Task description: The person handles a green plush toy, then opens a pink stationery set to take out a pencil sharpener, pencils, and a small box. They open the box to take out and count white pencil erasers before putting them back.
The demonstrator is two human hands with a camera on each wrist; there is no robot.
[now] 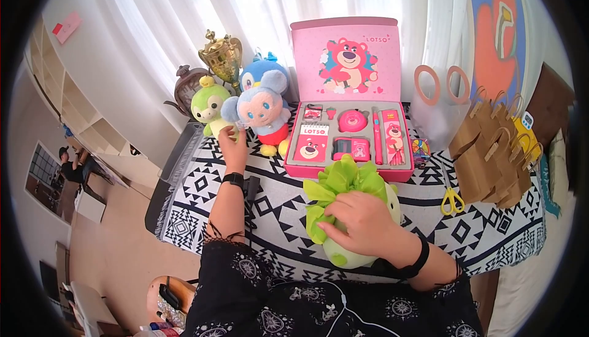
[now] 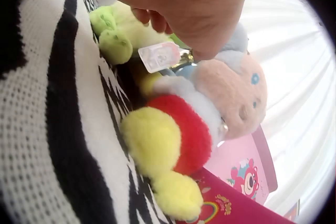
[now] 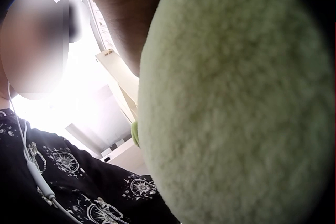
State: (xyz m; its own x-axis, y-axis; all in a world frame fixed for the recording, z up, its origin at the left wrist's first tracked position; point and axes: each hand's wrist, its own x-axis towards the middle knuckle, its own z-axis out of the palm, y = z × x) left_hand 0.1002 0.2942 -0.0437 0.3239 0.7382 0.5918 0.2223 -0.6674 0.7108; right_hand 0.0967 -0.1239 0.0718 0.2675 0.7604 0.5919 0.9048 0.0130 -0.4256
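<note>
In the head view my left hand (image 1: pixel 233 148) grips the lower body of a small light-green plush toy (image 1: pixel 210 109), beside a blue-grey plush (image 1: pixel 256 114) with red shorts. The left wrist view shows curled fingertips (image 2: pixel 156 20) against the green plush (image 2: pixel 137 27) and a pale tag (image 2: pixel 159 57) next to the hand. Near the table's front edge, my right hand (image 1: pixel 363 223) holds a larger green plush (image 1: pixel 343 252) with leafy frills, fingers curled over it. Pale-green fur (image 3: pixel 236 98) fills much of the right wrist view, hiding the fingers.
An open pink gift box (image 1: pixel 328 168) stands behind the larger plush. Yellow-handled scissors (image 1: pixel 453 201) and brown paper bags (image 1: pixel 491 165) are at the right. A gold trophy (image 1: pixel 221 58) and a penguin-like blue plush (image 1: pixel 264 70) stand at the back left.
</note>
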